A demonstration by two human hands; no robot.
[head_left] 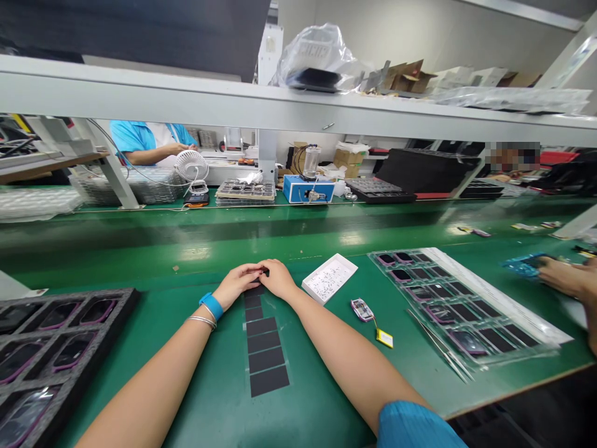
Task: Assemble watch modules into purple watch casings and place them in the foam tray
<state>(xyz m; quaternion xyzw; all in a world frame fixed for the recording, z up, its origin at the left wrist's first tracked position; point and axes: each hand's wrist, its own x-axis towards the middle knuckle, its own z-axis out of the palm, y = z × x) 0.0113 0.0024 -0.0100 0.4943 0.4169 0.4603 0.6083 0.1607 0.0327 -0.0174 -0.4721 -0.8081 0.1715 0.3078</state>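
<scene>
My left hand (241,285) and my right hand (278,281) meet at the far end of a row of black rectangular sheets (267,358). The fingers of both are pinched together around a small dark piece (264,272), mostly hidden by the fingertips. The black sheets lie flat on the green bench, on what looks like clear film, with larger ones nearer me. Right of my right hand stands a shallow white box (330,278) with many tiny bits in it. A small purple-rimmed device (362,310) lies nearer me, wired to a yellow battery (385,338).
Tweezers (441,345) lie beside a clear tray (508,354) of purple-rimmed parts and black sheets. A grey foam tray (128,298) of purple-rimmed screens is at left. A co-worker's hand (564,277) is at right. A white shelf beam (209,102) crosses overhead.
</scene>
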